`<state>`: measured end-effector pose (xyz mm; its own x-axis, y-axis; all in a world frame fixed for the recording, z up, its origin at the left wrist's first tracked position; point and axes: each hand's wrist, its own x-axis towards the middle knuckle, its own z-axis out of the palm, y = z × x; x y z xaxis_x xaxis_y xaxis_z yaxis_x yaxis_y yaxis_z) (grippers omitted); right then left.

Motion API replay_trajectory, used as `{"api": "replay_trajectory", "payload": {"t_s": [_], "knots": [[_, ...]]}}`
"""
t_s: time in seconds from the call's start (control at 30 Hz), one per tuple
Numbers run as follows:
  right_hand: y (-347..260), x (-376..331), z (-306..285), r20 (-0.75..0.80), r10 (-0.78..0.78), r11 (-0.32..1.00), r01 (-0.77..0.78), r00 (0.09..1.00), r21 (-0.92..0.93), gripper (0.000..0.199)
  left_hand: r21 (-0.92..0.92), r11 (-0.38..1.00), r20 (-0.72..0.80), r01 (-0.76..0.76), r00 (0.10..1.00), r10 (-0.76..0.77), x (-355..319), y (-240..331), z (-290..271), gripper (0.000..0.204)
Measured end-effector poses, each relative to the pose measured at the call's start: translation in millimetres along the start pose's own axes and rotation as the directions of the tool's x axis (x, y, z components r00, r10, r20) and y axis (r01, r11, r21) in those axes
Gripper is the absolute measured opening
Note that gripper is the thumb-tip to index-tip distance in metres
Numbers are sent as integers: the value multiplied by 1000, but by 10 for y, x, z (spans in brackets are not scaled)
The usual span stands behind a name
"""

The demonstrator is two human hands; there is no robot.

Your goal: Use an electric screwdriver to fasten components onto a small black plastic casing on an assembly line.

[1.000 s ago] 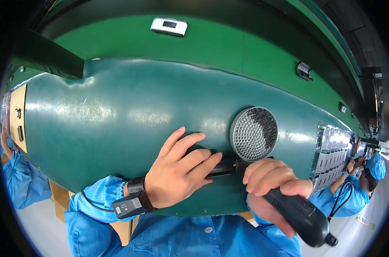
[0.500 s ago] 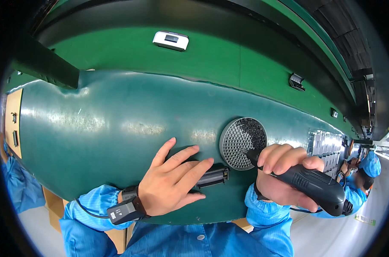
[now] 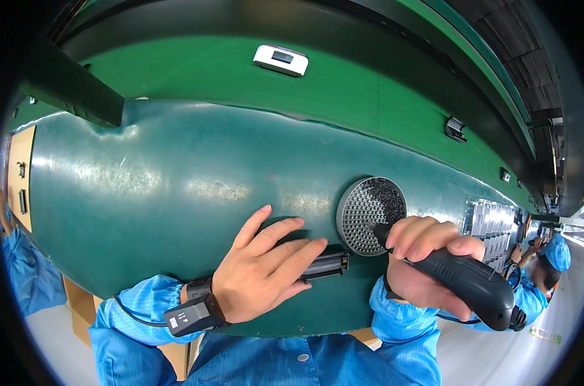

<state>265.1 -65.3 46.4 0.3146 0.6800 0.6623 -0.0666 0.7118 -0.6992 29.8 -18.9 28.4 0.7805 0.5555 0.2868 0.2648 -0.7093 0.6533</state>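
Observation:
My left hand (image 3: 260, 270) lies flat on a small black oblong part (image 3: 327, 264) and presses it onto the dark green table (image 3: 144, 193). My right hand (image 3: 427, 257) grips a black electric screwdriver (image 3: 465, 283), held slanted with its tip over the round grey perforated tray (image 3: 369, 214) full of small dark screws. The tray sits just right of the black part. A black wrist strap (image 3: 192, 313) with a cord circles my left wrist. Both sleeves are light blue.
A white box with a dark window (image 3: 280, 60) lies on the green conveyor (image 3: 343, 96) behind the table. A grey tray of parts (image 3: 494, 225) sits to the right. Other people in blue work at the far right (image 3: 549, 254) and at the left (image 3: 15, 270).
My right hand has turned the screwdriver and brought its tip onto the screw tray. My left hand stays pressed on the black part.

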Motion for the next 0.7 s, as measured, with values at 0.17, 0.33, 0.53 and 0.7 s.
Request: {"api": "replay_trajectory", "payload": {"t_s": [0.17, 0.33, 0.53, 0.7], "knots": [[21, -7, 82, -66, 25, 1000, -24, 998, 19, 84, -1, 999, -42, 38, 998, -38, -91, 25, -35, 55], [-205, -91, 235, -128, -14, 999, 18, 992, 31, 80, -103, 993, -73, 58, 995, -66, -207, -75, -46, 54], [-279, -362, 715, -55, 38, 993, -31, 998, 113, 73, -185, 982, -91, 48, 994, -65, -347, -213, -35, 54], [-75, -557, 933, 24, 100, 984, -103, 995, 148, 69, -203, 978, -110, 55, 991, -79, -433, -287, -7, 52]]}}
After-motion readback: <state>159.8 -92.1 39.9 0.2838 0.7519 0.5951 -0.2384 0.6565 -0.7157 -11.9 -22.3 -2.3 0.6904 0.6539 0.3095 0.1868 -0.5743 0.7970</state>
